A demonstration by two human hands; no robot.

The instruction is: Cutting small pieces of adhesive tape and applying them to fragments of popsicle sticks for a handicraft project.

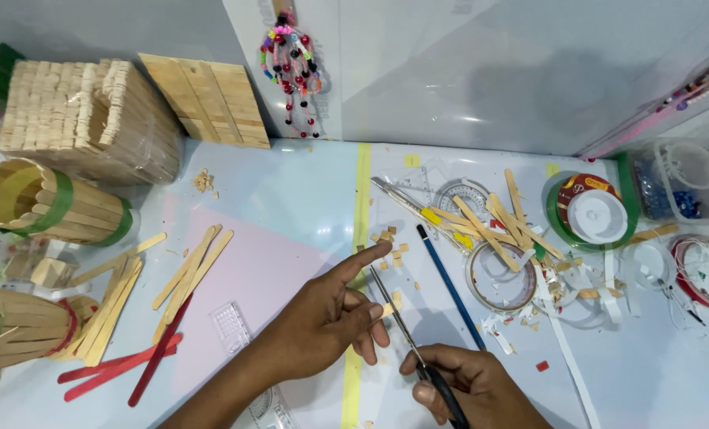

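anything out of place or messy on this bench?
Yes. Small cut wood bits lie strewn beside the left hand, near the scissors held in the right hand. White paper scraps and loose craft sticks pile untidily over the tape rolls. The stick cylinder lies tipped on its side.

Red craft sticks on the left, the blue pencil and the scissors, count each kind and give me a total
Red craft sticks: 3
Blue pencil: 1
Scissors, held in the right hand, beside the left hand: 1
Total: 5
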